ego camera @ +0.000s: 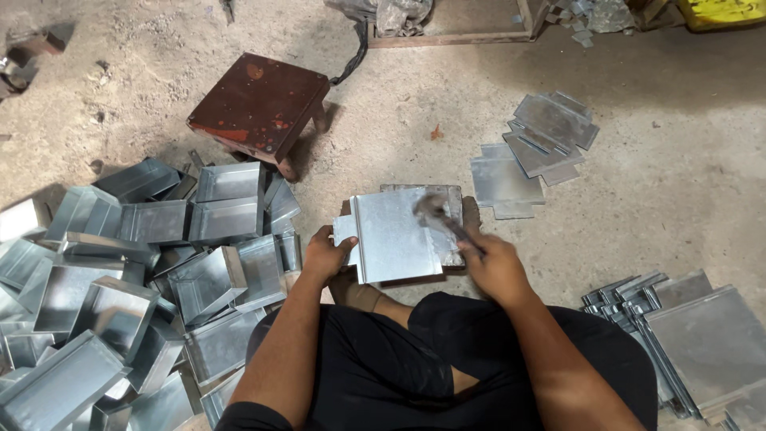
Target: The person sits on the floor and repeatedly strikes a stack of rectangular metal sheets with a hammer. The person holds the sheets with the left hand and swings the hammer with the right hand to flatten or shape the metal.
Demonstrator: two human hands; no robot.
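Your left hand (323,257) fingers clamp the metal sheet (396,234) on the block before your knees, right hand (496,267) gripping the blurred hammer (437,214); a stray blow could catch those fingers.

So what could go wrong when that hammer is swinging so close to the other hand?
1. The hammer in the right hand is blurred mid-swing; a slip could strike the left hand, which grips the metal sheet at its edge.
2. That thin sheet edge might cut the bare fingers.
3. The pile of metal boxes crowds the left elbow, so a bump might scrape it.
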